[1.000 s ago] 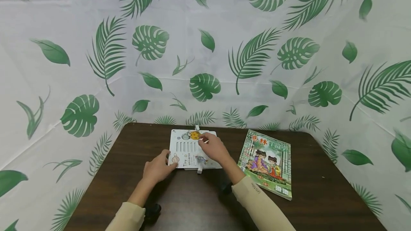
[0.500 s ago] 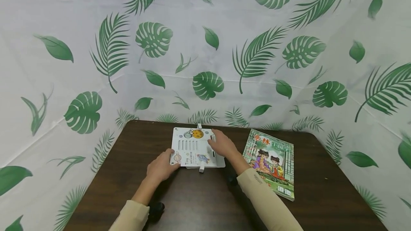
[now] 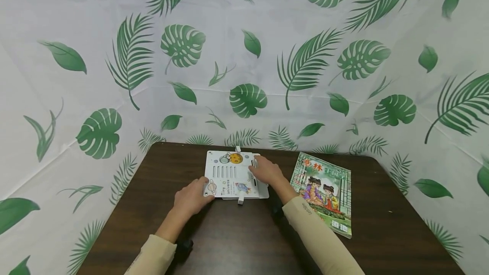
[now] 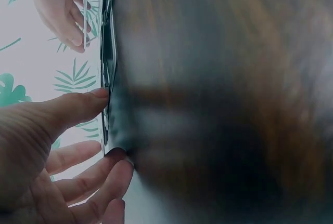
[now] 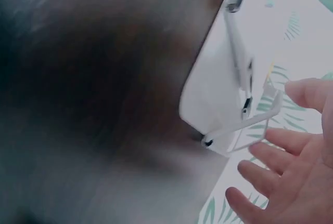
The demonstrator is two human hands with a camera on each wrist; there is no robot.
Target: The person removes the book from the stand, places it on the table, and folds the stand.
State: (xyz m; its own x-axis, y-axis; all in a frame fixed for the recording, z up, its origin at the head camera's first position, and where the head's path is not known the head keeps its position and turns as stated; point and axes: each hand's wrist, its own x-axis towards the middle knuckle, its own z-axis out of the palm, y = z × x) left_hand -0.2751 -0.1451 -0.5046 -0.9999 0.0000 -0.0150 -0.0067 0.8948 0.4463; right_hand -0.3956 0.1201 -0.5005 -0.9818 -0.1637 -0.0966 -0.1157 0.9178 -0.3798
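Observation:
A white folding book stand with planet drawings and "Tiny universe" print lies on the table. My left hand pinches its near left corner, thumb on top and fingers at the lower edge; in the left wrist view the thumb presses the thin edge. My right hand is at the stand's right part. In the right wrist view, its thumb and fingers are around a raised white bracket. White page clips stick out at the stand's near edge and far edge.
To the right, a colourful magazine with two cartoon figures lies flat on the dark wooden table. A white leaf-patterned cloth hangs behind and at both sides.
My right hand has moved right, from over the stand's middle to its right part, then held nearly still. My left hand stays at the left corner. The view has shifted slightly.

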